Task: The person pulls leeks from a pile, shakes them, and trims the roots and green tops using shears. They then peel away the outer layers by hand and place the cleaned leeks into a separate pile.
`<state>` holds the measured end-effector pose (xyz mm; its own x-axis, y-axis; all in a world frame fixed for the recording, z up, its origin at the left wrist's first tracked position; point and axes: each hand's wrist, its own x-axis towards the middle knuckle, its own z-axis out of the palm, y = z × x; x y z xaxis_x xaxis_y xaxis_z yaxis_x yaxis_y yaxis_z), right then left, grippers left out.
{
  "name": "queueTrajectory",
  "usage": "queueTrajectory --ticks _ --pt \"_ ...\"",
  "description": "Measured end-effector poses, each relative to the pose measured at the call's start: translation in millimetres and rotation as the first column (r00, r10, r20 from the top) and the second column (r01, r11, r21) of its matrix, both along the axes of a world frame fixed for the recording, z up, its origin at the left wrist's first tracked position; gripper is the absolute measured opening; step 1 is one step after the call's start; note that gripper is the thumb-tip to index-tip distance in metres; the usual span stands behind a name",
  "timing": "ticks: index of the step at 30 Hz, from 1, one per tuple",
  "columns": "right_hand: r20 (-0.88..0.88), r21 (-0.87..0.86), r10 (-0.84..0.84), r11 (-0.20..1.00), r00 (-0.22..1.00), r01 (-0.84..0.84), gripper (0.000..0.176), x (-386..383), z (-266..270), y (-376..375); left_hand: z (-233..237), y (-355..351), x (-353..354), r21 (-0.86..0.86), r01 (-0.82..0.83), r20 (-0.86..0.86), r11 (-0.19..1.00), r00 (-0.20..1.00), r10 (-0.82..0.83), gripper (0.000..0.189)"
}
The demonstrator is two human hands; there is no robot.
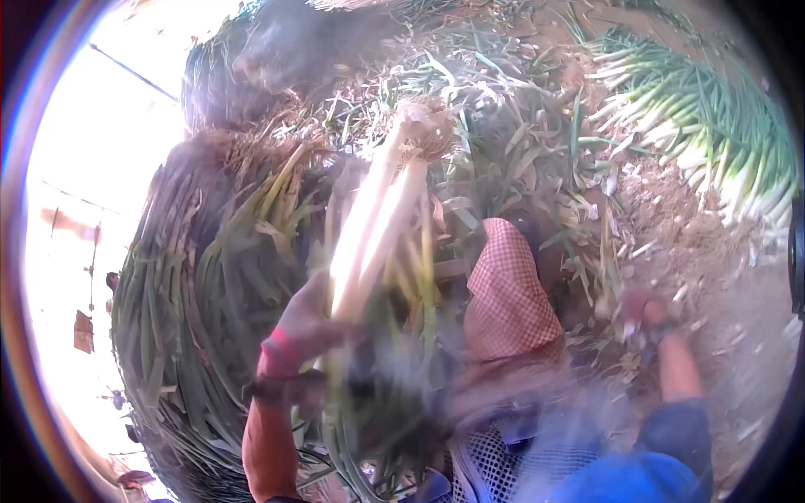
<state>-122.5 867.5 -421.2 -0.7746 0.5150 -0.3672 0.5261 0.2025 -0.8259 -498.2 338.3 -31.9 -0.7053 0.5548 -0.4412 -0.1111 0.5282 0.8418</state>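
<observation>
My left hand [312,323], with a red band at its wrist, is closed around a few thick green onions [369,222]. Their white stalks slant upward to a tangle of pale roots at the top, while the green leaves hang below the hand. Off to the right, low over the soil, is my right hand [644,312], with a dark band at its wrist. It is blurred and its fingers do not show clearly; a small pale spot lies beside it, and I cannot make out whether it holds anything.
A large heap of untrimmed green onions [201,277] fills the left side. Peeled green onions [688,126] lie in a row at the upper right. Stripped leaves [511,126] litter the ground ahead. A checked cloth [513,293] covers my knee. Haze blurs parts of the view.
</observation>
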Motion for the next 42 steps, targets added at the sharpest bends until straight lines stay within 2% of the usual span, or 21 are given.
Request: queueTrajectory --ticks 1,2,6,7,8,9,10,11,13,15,17,19,20,23,24,27,33,35,37,39,42 --pt "0.038 -0.179 -0.255 0.949 0.966 0.258 0.032 8.8 31.4 -43.8 -7.3 -0.8 -3.2 -0.097 0.074 -0.143 0.993 0.986 -0.087 0.075" --pt "0.084 -0.309 -0.5 0.81 0.862 0.499 0.032 13.4 71.6 -91.8 -4.9 2.7 -3.0 -0.108 0.057 -0.09 0.993 0.994 -0.067 0.083" --pt "-0.005 -0.495 -0.255 0.841 0.967 0.219 0.039 -54.0 88.4 -63.0 -8.7 12.7 -3.7 -0.167 0.066 -0.06 0.984 0.995 -0.077 0.088" --pt "0.213 -0.112 0.245 0.968 0.946 -0.225 0.058 -125.8 98.5 -13.7 -12.1 15.2 -2.8 -0.242 0.08 -0.097 0.967 0.99 -0.106 0.087" --pt "0.478 0.221 0.543 0.686 0.69 -0.693 0.085 -197.7 110.8 33.7 -16.1 19.6 -1.6 -0.307 0.102 -0.17 0.946 0.972 -0.16 0.087" --pt "0.121 0.167 0.365 0.909 0.923 -0.381 0.107 -244.1 252.4 -21.6 -16.2 24.2 3.2 -0.304 0.096 -0.168 0.948 0.974 -0.153 0.087" --pt "-0.057 0.313 0.207 0.933 0.977 -0.179 0.114 -260.9 313.1 -43.6 -14.7 29.5 8.2 -0.324 0.107 -0.219 0.94 0.958 -0.185 0.087" --pt "-0.149 0.618 0.319 0.769 0.936 -0.163 0.115 -288.0 327.0 -20.2 -13.8 33.4 12.8 -0.341 0.113 -0.272 0.933 0.938 -0.213 0.088" --pt "-0.134 0.835 0.482 0.525 0.866 -0.163 0.103 -305.0 401.8 -68.9 -15.7 38.1 21.3 -0.355 0.09 -0.296 0.931 0.933 -0.203 0.089" --pt "-0.068 0.841 0.684 0.431 0.726 -0.327 0.102 -312.8 416.8 -123.2 -10.6 42.6 29.0 -0.41 0.129 -0.246 0.903 0.938 -0.245 0.088" --pt "0.09 0.958 0.859 0.064 0.505 -0.279 0.087 -315.4 392.0 -165.5 -11.5 39.1 31.2 -0.395 0.154 -0.219 0.906 0.941 -0.256 0.089" --pt "0.376 0.915 0.782 -0.227 0.497 -0.334 0.07 -303.6 384.1 -214.8 -7.8 35.1 34.7 -0.23 0.248 -0.215 0.941 0.93 -0.298 0.092" --pt "0.104 0.994 0.9 -0.102 0.423 -0.026 0.048 -310.3 345.3 -215.3 -9.9 31.0 36.0 -0.227 0.247 -0.215 0.942 0.931 -0.296 0.092" --pt "0.07 0.991 0.932 -0.024 0.357 -0.133 0.03 -303.2 339.5 -214.0 -16.1 20.9 39.8 -0.057 0.342 -0.202 0.938 0.916 -0.346 0.093" --pt "0.006 1.0 0.946 -0.004 0.323 -0.009 0.017 -302.7 339.7 -216.7 -16.0 20.9 40.6 -0.032 0.364 -0.155 0.931 0.918 -0.365 0.092" --pt "0.125 0.989 0.927 -0.088 0.353 -0.118 0.017 -295.3 352.7 -216.3 -8.6 25.8 41.9 -0.026 0.404 -0.097 0.914 0.909 -0.405 0.089" --pt "0.146 0.989 0.908 -0.124 0.393 -0.081 0.009 -303.9 360.2 -210.1 16.8 33.5 34.0 -0.117 0.44 -0.185 0.89 0.871 -0.455 0.084" --pt "0.119 0.964 0.91 -0.202 0.397 0.174 0.017 -315.6 385.4 -203.4 34.1 35.4 27.6 0.079 0.452 -0.127 0.889 0.889 -0.441 0.084" --pt "0.139 0.892 0.887 -0.305 0.441 0.334 0.014 -323.6 430.3 -198.4 52.8 36.0 17.5 0.018 0.394 -0.15 0.919 0.91 -0.387 0.097" --pt "0.252 0.859 0.79 -0.448 0.559 0.246 0.027 -334.8 470.0 -182.4 75.5 19.2 10.3 -0.043 0.359 -0.494 0.933 0.804 -0.332 0.112" --pt "0.206 0.811 0.709 -0.51 0.674 0.289 0.026 -347.7 532.6 -164.8 94.8 -22.6 10.1 0.016 0.138 -0.752 0.99 0.654 -0.079 0.097"
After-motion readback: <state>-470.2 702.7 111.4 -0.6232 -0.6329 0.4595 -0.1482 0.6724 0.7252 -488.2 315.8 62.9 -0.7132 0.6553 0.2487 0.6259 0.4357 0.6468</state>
